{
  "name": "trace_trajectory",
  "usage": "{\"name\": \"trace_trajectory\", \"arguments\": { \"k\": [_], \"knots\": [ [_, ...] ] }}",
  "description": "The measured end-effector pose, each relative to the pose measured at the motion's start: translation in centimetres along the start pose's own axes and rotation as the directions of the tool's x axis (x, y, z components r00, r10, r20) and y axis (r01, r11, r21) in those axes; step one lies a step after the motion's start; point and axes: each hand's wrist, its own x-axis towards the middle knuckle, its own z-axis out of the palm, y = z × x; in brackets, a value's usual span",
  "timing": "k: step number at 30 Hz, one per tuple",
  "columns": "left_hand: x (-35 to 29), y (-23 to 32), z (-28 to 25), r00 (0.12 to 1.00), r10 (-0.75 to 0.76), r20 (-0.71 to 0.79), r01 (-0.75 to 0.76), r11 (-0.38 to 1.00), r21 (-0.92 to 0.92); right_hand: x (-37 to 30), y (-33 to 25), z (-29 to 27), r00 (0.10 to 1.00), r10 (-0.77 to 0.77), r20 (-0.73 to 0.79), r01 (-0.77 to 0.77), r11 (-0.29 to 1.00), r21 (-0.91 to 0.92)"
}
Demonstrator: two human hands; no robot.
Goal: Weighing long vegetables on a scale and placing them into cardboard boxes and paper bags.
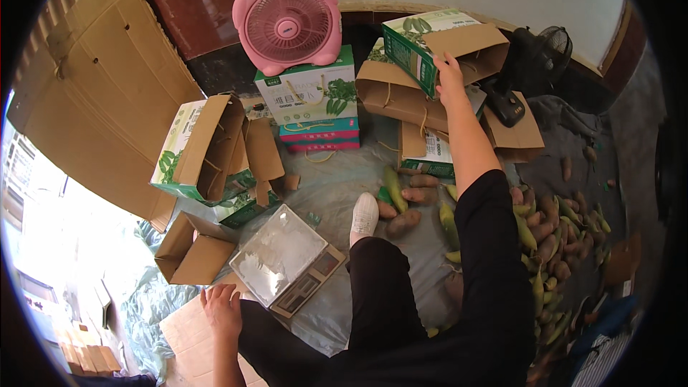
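My right arm reaches far to the right, and my right hand [448, 79] is closed on the near edge of a green-and-white cardboard gift box [408, 57]. That box is tilted, with brown flaps standing open, on top of other open boxes [390, 89]. Low on the left, my left hand [223, 307] rests beside my knee with its fingers apart and nothing in it. Closest to it are a flat-topped weighing scale [279, 254] and a small open brown carton [193, 251].
A pink bird-shaped fan [288, 29] stands on stacked boxes [308, 97]. More open boxes [197, 150] sit at left. Sweet potatoes [403, 223] and long green gourd-like vegetables [448, 226] lie near my shoe, with a larger heap [555, 236] at right. A black fan [530, 64] stands far right.
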Motion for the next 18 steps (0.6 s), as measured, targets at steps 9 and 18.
{"name": "trace_trajectory", "arguments": {
  "k": [9, 18],
  "knots": [
    [-0.2, -0.3, -0.5, 0.998, -0.063, 0.004, 0.062, 0.998, 0.029, 5.8, 3.3, 0.1, 0.976, 0.073, 0.204, -0.111, 0.977, 0.18],
    [-0.4, -0.2, -0.6, 0.998, -0.06, -0.025, 0.061, 0.998, 0.03, 5.9, 5.2, -3.1, 0.921, -0.071, -0.383, 0.177, 0.952, 0.249]
  ]
}}
